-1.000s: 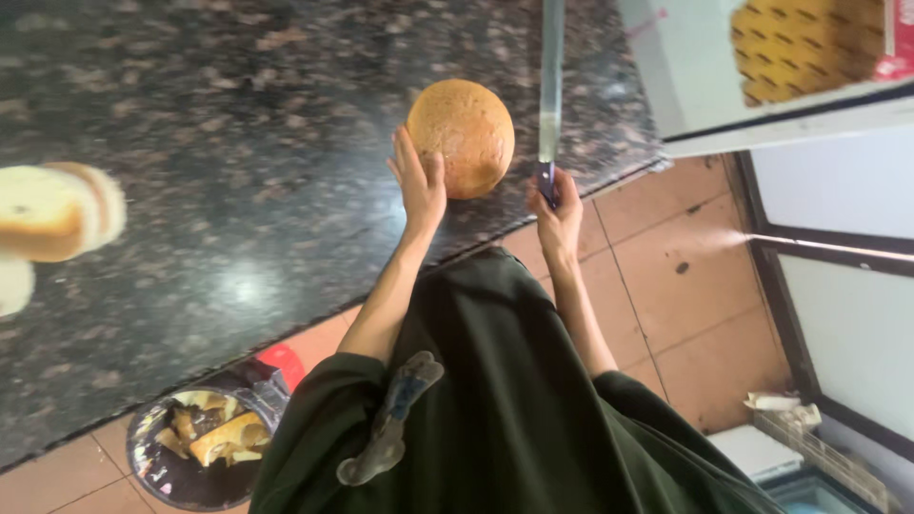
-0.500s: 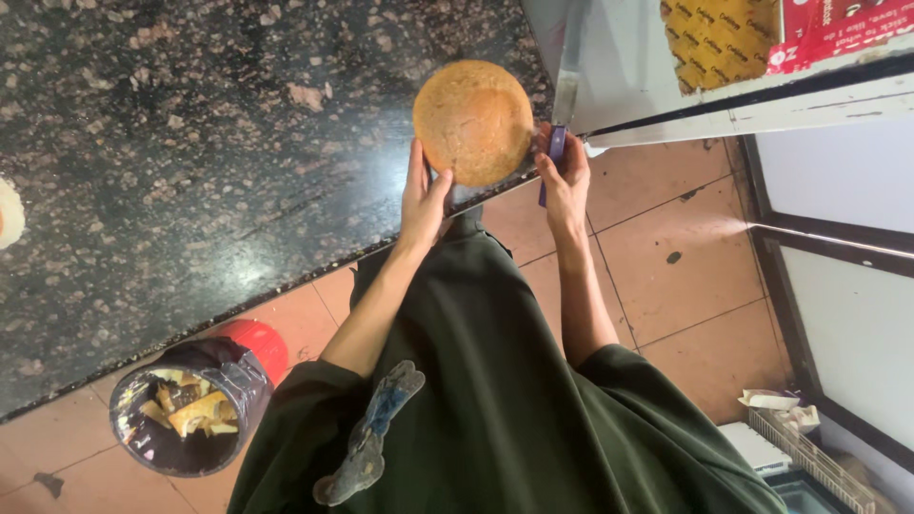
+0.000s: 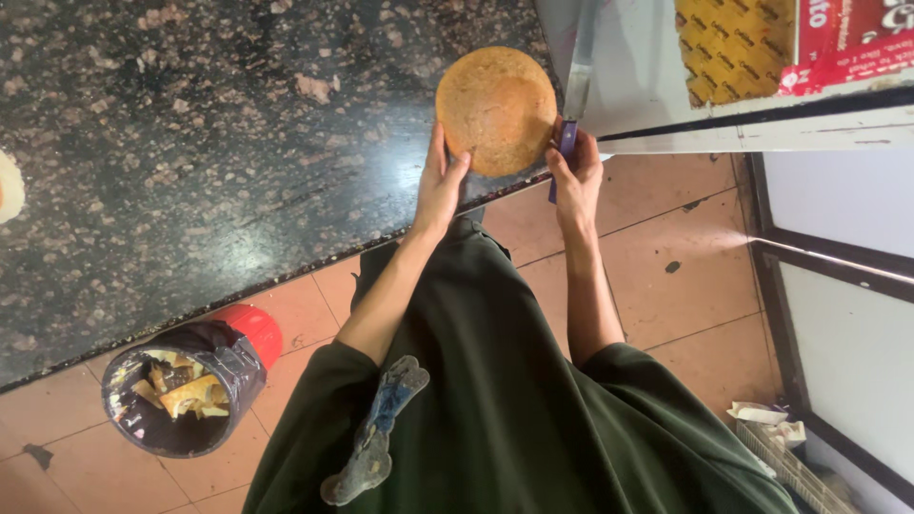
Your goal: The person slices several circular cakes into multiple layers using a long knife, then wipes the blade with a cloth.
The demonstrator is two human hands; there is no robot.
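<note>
Head view: a dark speckled granite worktop fills the upper left, its edge running diagonally over a floor of terracotta tiles. At twelve o'clock, right on the worktop's edge, sits the round golden-brown sponge cake, flat face up. The left hand is pressed against its lower left side, fingers spread along the rim and touching it, palm open rather than clenched. The right hand sits just beside the cake at its right edge, curled tight around the purple handle of a long steel-bladed knife, blade pointing up toward twelve o'clock along a white cabinet side. Above that, at one o'clock, a yellow and red printed carton. The person's dark green garment takes the lower centre, with a stained grey cloth hanging from it at six o'clock. Down at eight o'clock on the floor stands a red bin lined with a black bag, scraps of yellow peel and crumbs inside. At the far left edge, nine o'clock, a sliver of a pale round item is cut off by the frame; can't tell what it is.
</note>
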